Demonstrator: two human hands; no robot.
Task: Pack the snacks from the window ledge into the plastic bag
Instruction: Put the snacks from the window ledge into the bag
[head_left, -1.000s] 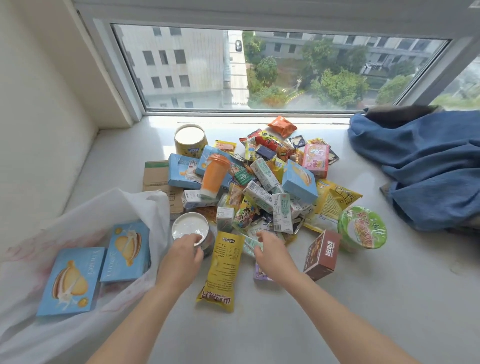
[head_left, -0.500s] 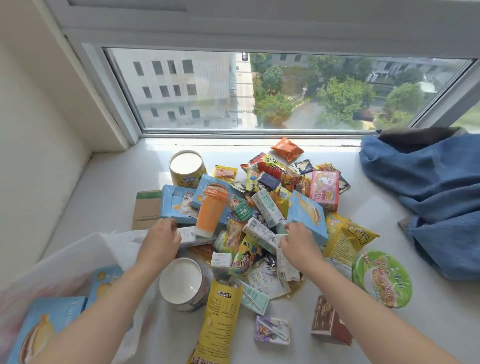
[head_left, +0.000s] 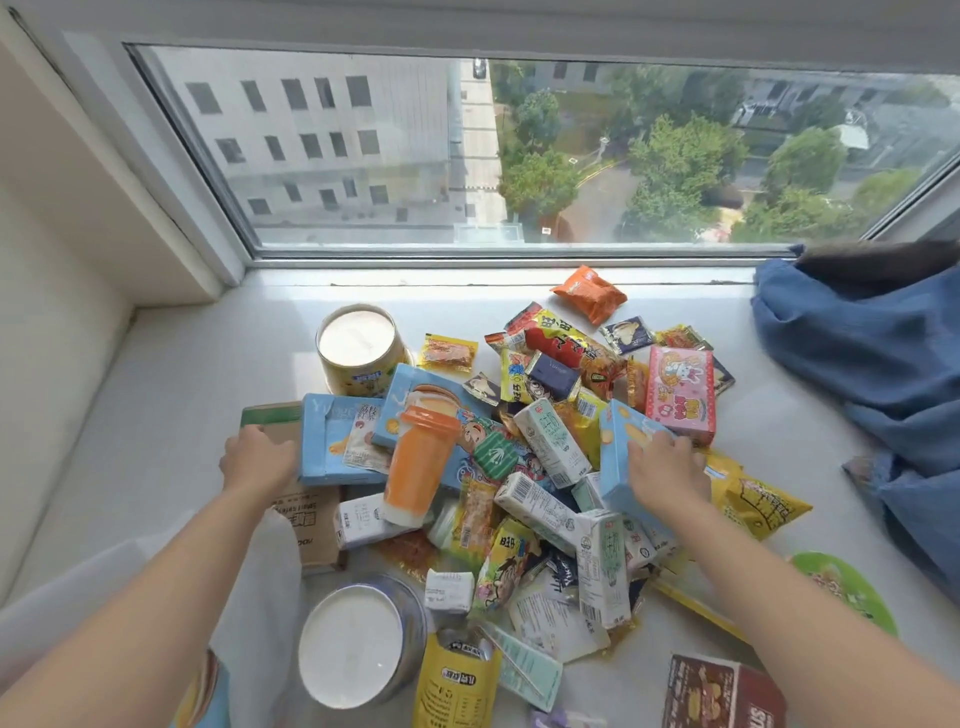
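Landmark: tall orange plastic cup (head_left: 418, 467) in the snack pile. Left of it, a flat light-blue cardboard box (head_left: 332, 441) is gripped at its left edge by the left hand (head_left: 258, 460). To the cup's right, a second light-blue carton (head_left: 623, 462), long axis toward the window, is clasped by the right hand (head_left: 667, 475). White plastic bag (head_left: 260, 597) lies near-left of the cup, nearer the left hand.

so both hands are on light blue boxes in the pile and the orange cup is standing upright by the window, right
Not quite. In the head view the orange cup is not upright by the window: it lies tilted on the middle of the pile, across the blue boxes. The rest holds: the left hand is at the left light blue box and the right hand is on the right light blue box.
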